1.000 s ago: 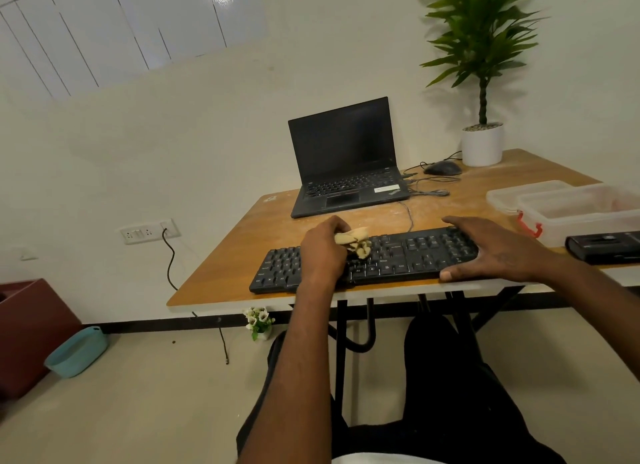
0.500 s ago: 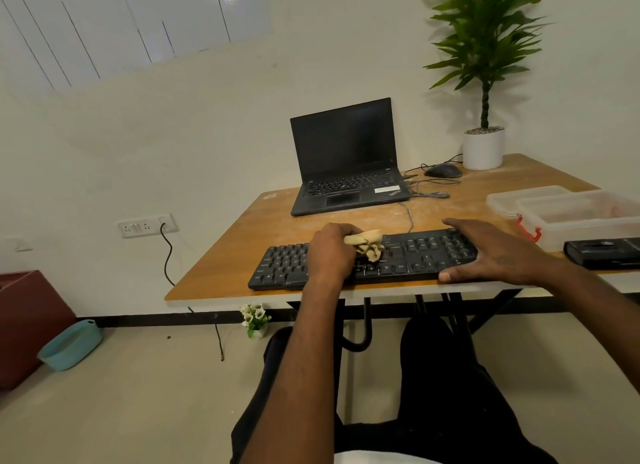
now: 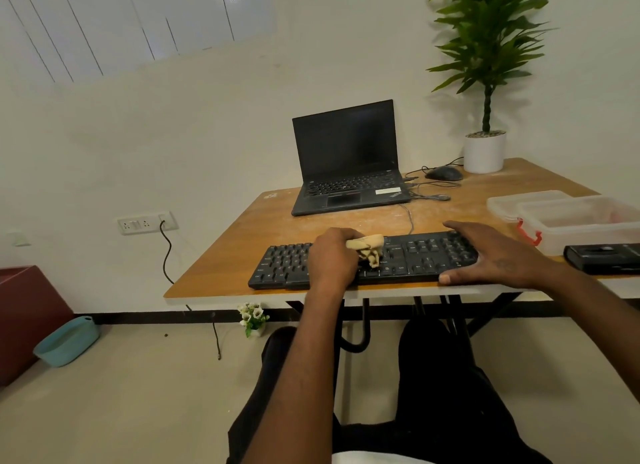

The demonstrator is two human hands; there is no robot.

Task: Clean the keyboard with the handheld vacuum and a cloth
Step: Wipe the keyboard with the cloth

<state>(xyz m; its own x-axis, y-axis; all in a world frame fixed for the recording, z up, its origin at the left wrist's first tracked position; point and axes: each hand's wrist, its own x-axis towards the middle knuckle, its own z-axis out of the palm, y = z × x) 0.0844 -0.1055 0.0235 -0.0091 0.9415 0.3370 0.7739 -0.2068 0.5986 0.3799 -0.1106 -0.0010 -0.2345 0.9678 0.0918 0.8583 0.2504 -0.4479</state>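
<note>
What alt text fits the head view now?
A left hand grips a cloth on a black keyboard while the right hand lies flat on its right end. A dark laptop stands behind.

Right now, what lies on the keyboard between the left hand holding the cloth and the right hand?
In the head view, only bare keys of the keyboard lie between the cloth in the left hand and the right hand.

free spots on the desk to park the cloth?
Bare wood left of the laptop, reaching the table edge, and the strip between laptop and keyboard. Crowded: right side, with plastic containers, a black device, mouse and cables. The left hand holds the cloth.
</note>
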